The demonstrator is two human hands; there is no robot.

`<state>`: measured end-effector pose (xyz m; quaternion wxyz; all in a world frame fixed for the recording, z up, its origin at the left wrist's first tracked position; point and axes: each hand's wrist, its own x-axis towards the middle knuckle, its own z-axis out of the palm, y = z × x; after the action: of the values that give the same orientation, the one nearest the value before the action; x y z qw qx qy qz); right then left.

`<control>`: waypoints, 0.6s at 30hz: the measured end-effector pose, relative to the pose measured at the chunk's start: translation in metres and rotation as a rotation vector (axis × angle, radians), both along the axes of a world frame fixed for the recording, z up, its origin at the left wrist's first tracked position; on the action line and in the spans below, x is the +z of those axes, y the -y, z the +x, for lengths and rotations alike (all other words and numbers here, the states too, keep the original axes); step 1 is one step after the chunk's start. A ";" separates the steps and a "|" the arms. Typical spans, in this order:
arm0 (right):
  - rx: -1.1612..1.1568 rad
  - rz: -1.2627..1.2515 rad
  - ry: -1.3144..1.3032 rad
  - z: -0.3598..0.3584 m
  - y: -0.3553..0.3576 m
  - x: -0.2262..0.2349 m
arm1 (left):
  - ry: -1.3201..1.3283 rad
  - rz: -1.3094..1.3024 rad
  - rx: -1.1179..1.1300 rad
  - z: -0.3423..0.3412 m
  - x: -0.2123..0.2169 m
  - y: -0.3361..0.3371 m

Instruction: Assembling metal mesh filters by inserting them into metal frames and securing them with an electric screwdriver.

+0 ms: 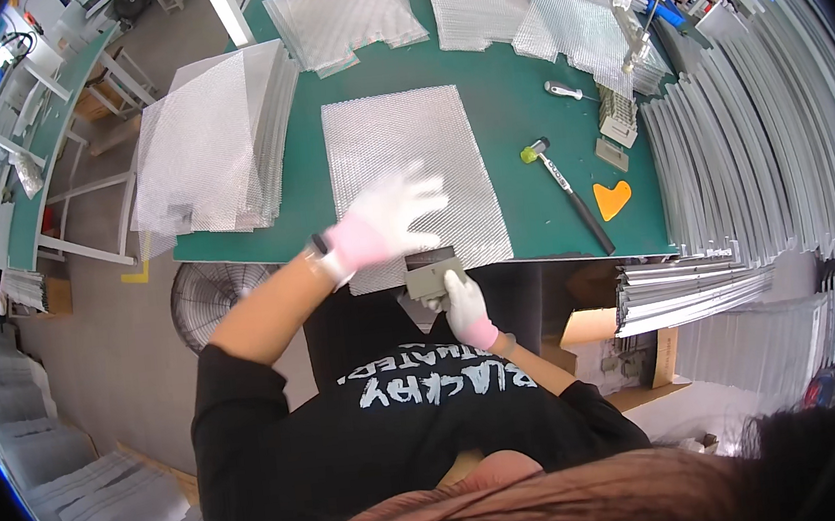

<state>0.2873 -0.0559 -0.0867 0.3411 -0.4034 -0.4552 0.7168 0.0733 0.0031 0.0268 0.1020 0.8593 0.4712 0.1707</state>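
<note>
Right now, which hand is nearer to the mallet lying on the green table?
Right. The right hand holds a small grey block at the table's near edge, left of the mallet. The left hand rests farther left, on the mesh sheet.

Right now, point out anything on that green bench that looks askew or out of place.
The mesh sheet under the left hand overhangs the green bench's near edge, where the right hand holds a small grey block. The mallet lies slantwise. Nothing looks spilled or damaged.
</note>
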 end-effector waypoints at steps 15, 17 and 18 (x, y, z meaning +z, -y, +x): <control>-0.265 -0.034 0.061 0.061 -0.014 0.012 | -0.198 -0.059 0.295 0.091 -0.039 0.025; -0.311 -0.020 0.056 0.057 -0.002 0.016 | -0.189 -0.103 0.252 0.096 -0.036 0.034; -0.358 -0.007 0.052 0.057 0.004 0.016 | -0.189 -0.102 0.251 0.097 -0.035 0.035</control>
<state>0.3440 -0.0598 -0.0706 0.4501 -0.4977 -0.3824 0.6353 0.1701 -0.0319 -0.0084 0.0783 0.7996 0.5906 0.0763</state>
